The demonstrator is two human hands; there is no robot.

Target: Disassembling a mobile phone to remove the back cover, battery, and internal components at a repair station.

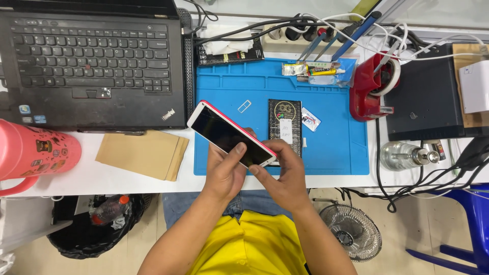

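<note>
A white-framed smartphone (224, 133) with a dark screen and a red edge is held tilted above the blue work mat (331, 147). My left hand (224, 173) grips it from below, thumb resting on the glass. My right hand (282, 175) pinches the phone's lower right corner. Just behind the phone a flat black box (285, 125) with a white sticker lies on the mat. A small metal SIM tray (244, 106) and a small printed card (310, 119) lie on the mat nearby.
A black laptop (91, 61) sits at the left, tan envelopes (145, 153) below it, a pink bottle (35, 153) at the far left. Glue tubes (316, 71), tools, a red tape dispenser (372, 89), a black box (425, 94), cables and a spray bottle (405, 155) crowd the right.
</note>
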